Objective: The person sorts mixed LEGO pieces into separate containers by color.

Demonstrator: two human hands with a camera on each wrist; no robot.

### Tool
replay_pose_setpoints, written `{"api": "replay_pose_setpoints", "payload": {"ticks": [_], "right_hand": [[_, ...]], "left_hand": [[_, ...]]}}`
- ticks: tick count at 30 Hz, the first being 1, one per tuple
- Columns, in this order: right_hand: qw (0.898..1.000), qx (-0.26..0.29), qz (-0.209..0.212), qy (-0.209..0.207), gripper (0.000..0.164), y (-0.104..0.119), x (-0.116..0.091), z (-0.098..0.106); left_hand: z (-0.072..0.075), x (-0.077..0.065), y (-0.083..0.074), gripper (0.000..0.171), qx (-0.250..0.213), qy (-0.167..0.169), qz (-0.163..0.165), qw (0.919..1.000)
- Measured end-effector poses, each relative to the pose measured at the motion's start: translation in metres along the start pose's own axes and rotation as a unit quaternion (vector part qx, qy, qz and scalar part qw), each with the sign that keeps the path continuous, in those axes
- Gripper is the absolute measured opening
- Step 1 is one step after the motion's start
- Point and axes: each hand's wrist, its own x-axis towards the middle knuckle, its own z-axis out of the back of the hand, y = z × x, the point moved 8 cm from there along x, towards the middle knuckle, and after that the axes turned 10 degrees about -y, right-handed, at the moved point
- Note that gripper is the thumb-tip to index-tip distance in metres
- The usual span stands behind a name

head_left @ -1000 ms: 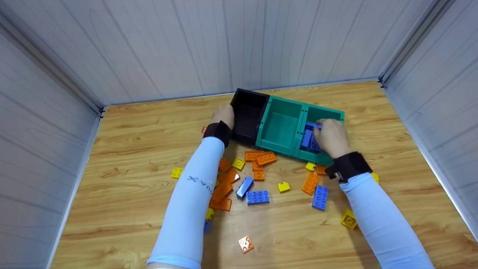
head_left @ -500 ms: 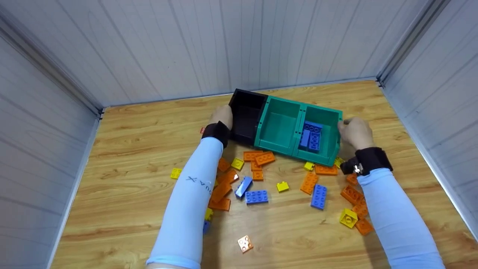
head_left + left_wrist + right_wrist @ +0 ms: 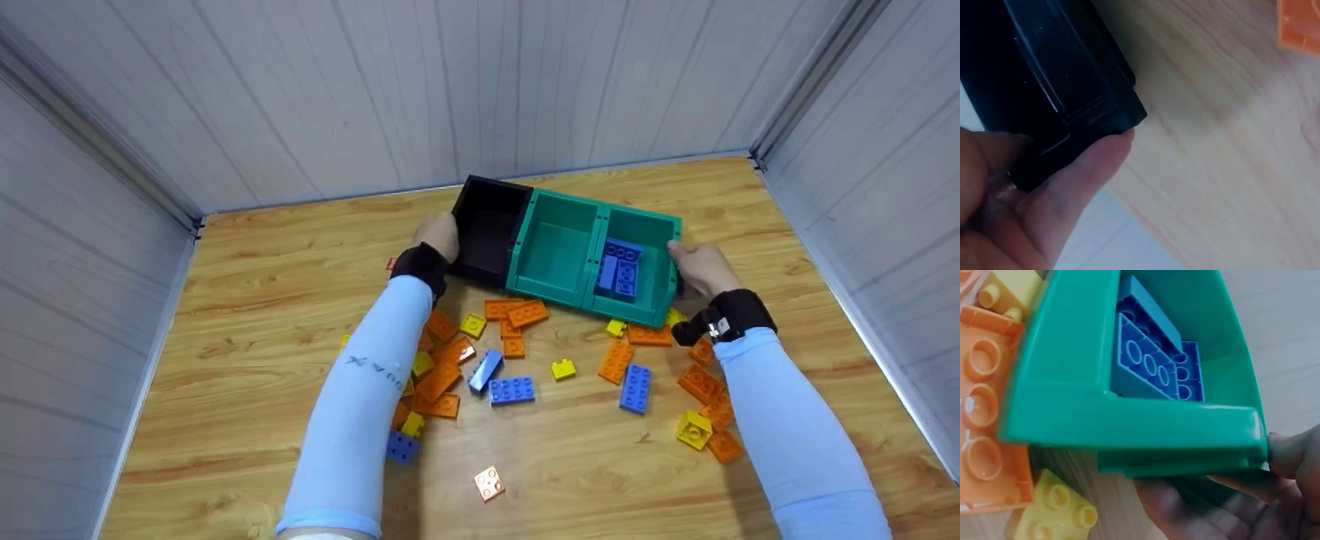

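A row of three joined bins stands on the wooden floor: a black bin point(image 3: 487, 225), a middle green bin point(image 3: 559, 244) and a right green bin point(image 3: 660, 223). My left hand point(image 3: 437, 234) grips the black bin's left wall; the left wrist view shows thumb and fingers pinching its edge point(image 3: 1100, 121). My right hand point(image 3: 706, 268) holds the right green bin's outer wall, with fingers beneath the rim point(image 3: 1185, 422) in the right wrist view. Several blue bricks point(image 3: 619, 268) lie inside that bin. The black and middle bins show no bricks.
Orange bricks point(image 3: 527, 313), yellow bricks point(image 3: 563, 369) and blue bricks point(image 3: 636, 388) lie scattered in front of the bins, some partly under both forearms. A glossy orange tile point(image 3: 489, 484) lies nearest the front. White panel walls point(image 3: 390, 97) surround the floor on three sides.
My right hand has left the inside of the right green bin and now holds its outer right wall. The left forearm has shifted slightly left, uncovering more bricks, while the left hand keeps its grip.
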Motion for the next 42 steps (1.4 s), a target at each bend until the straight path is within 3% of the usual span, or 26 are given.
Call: {"api": "replay_pose_setpoints", "payload": {"ticks": [3,7,13,17,20,24,30,35,39,42], "right_hand": [[1.0,0.004,-0.008,0.006,0.047,0.003,0.002,-0.005],[1.0,-0.006,-0.021,0.011,0.048,0.005,0.003,-0.009],[0.999,-0.033,-0.025,0.005,0.051,0.005,0.003,-0.007],[0.999,-0.042,-0.022,0.001,0.051,0.006,0.003,-0.003],[0.999,-0.043,-0.024,0.019,0.051,0.005,0.004,-0.006],[0.998,-0.045,-0.028,0.039,0.05,0.005,0.006,-0.01],[0.998,-0.051,-0.02,0.039,0.051,0.008,0.005,-0.012],[0.997,-0.077,0.007,0.028,0.058,0.013,0.002,-0.012],[0.997,-0.076,0.01,0.023,0.06,0.014,0.0,-0.012],[0.997,-0.072,0.004,0.027,0.058,0.013,0.0,-0.011]], "left_hand": [[0.004,-0.012,0.012,0.029,-0.027,0.004,0.005,0.9996],[0.007,-0.041,0.026,0.036,-0.05,0.007,0.009,0.9987],[-0.012,-0.091,0.032,0.033,-0.009,0.086,-0.022,0.996],[-0.017,-0.111,0.028,0.028,0.016,0.086,-0.05,0.9949],[-0.019,-0.119,0.026,0.028,0.038,0.078,-0.07,0.9937],[-0.022,-0.126,0.026,0.028,0.043,0.09,-0.073,0.9923],[-0.025,-0.131,0.027,0.022,0.027,0.094,-0.072,0.9926],[-0.022,-0.137,0.023,0.018,0.013,0.083,-0.107,0.9907],[-0.021,-0.142,0.021,0.031,0.018,0.087,-0.131,0.9874],[-0.021,-0.144,0.022,0.044,0.024,0.094,-0.129,0.9869]]}}
